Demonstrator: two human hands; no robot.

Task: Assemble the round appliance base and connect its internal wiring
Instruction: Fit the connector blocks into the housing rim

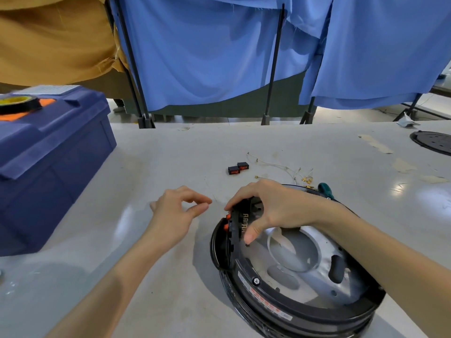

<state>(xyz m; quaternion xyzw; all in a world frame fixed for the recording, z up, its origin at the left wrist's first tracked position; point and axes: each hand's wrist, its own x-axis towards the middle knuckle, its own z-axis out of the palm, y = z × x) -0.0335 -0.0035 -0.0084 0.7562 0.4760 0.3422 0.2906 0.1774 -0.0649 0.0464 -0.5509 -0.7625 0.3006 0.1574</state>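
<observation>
A toolbox with tape sits far left on the desk. The left hand hovers loosely curled and empty, probably ready to help. The right hand grips the panel, apparently seating it at the left rim of the base lying near-right. Spare switches, wires and a screwdriver wait just behind.

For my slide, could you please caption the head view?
Right hand grips the switch panel on the round base; left hand nearby.

The round base sits lower right on the bench. The switches lie above it at centre, wires to their right. The toolbox stands left, tape roll on top.
</observation>
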